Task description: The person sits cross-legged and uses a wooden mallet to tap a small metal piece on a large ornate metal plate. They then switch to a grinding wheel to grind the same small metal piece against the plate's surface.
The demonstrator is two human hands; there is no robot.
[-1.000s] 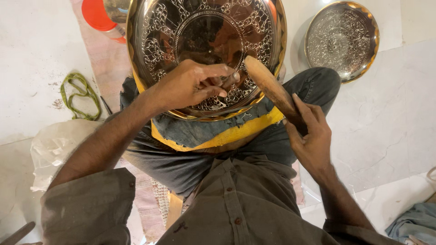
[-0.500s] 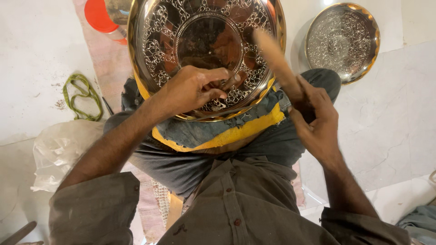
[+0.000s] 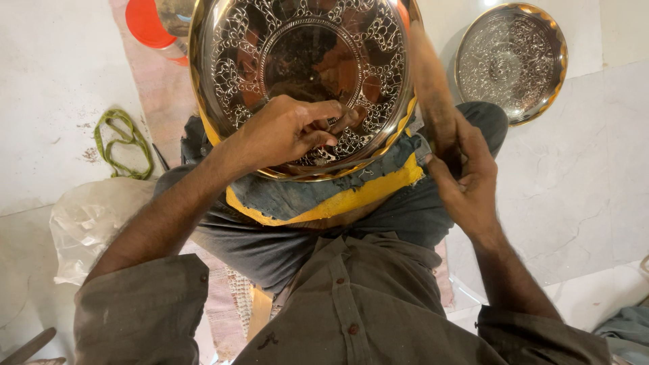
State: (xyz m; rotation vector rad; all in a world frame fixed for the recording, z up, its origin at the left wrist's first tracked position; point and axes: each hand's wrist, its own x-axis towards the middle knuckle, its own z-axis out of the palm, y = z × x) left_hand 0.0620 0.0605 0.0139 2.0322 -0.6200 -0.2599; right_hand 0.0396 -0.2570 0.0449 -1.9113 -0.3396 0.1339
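Note:
A large round metal plate (image 3: 230, 67) with engraved floral patterns and a golden rim leans on my lap over a blue cloth pad with a yellow edge (image 3: 351, 196). My left hand (image 3: 291, 132) rests on the plate's lower part, fingers pinched on a small metal punch that is mostly hidden by them. My right hand (image 3: 466, 176) is to the right of the plate, gripping a wooden stick (image 3: 429, 81). The stick is blurred and points up along the plate's right rim.
A smaller engraved plate (image 3: 510, 61) lies on the pale floor at the upper right. An orange lid (image 3: 145, 23) sits at the top left, a green cord loop (image 3: 122, 142) at the left, a clear plastic bag (image 3: 94, 223) below it.
The wooden stick has swung from the punch's head up and to the right, away from my left hand. My left hand has stayed on the plate.

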